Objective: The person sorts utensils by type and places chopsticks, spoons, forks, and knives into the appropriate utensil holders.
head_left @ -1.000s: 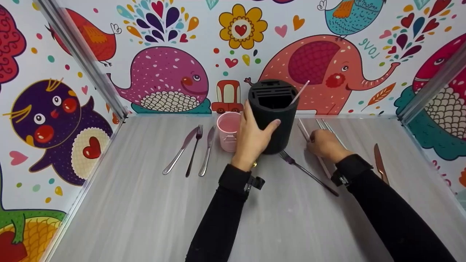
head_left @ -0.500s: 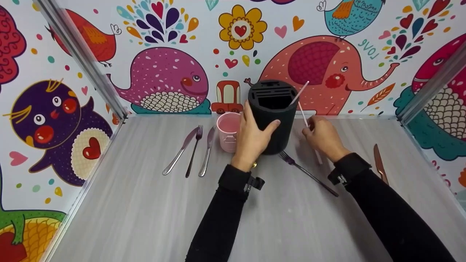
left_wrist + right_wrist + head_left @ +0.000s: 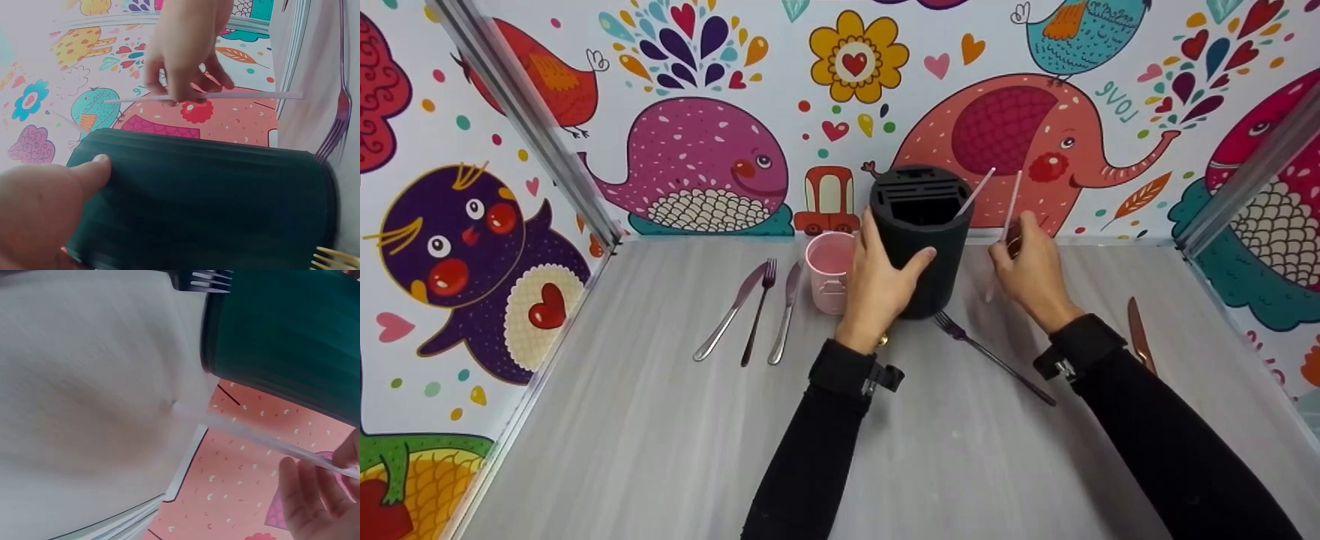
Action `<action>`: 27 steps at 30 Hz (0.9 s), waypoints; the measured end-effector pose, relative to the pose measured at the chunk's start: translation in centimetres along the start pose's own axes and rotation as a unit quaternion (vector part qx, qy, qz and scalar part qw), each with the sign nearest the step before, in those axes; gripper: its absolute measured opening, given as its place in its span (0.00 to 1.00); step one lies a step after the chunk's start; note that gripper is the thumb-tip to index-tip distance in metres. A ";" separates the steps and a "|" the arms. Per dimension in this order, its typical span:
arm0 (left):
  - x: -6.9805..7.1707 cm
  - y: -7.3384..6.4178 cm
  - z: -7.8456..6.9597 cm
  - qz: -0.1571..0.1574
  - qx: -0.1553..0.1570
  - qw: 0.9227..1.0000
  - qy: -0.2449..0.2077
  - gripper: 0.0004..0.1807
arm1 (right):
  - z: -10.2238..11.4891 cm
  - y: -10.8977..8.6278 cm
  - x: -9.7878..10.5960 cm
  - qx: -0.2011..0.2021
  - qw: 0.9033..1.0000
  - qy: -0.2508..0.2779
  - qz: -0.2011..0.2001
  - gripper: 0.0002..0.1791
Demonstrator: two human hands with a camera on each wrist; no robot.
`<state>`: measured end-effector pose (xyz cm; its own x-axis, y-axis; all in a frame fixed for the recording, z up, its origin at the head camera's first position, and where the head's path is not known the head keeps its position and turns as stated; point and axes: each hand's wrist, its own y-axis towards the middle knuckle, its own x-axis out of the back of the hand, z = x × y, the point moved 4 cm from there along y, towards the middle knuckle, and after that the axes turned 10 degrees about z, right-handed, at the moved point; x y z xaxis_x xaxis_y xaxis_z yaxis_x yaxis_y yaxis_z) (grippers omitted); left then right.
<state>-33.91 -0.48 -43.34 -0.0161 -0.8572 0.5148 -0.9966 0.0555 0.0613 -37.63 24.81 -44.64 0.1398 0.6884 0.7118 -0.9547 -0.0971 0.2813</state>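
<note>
My left hand (image 3: 877, 289) grips the side of a black cylindrical utensil holder (image 3: 934, 262), its thumb across the front. The holder's top has slots and a larger opening. A pale pink chopstick (image 3: 979, 187) leans out of that opening. My right hand (image 3: 1031, 277), just right of the holder, pinches a second pale pink chopstick (image 3: 1011, 206) near its middle. In the head view that chopstick stands nearly upright, clear of the holder. In the right wrist view its thicker end points down towards the tabletop. A dark fork (image 3: 994, 360) lies in front of the holder.
A pink cup (image 3: 830, 274) stands left of the holder. Further left lie a knife (image 3: 731, 311), a fork (image 3: 759, 311) and another knife (image 3: 785, 315). A copper-coloured knife (image 3: 1140, 334) lies at the right. Gold fork tines (image 3: 337, 259) show beside the holder. Patterned walls enclose the table.
My right hand has lifted its chopstick off the table and turned it from lying slanted to nearly upright. My left hand and the holder have stayed in place.
</note>
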 end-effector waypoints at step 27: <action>0.0 0.2 0.0 -0.002 0.007 1.000 0.008 0.62 | 8.7 0.6 6.3 0.115 0.875 0.450 -0.139 0.04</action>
<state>-34.07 -0.46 -43.38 -0.0104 -0.8486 0.5289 -0.9977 0.0445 0.0518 -35.00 22.83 -34.36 -0.0045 0.9855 -0.1698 -0.8238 0.0926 0.5592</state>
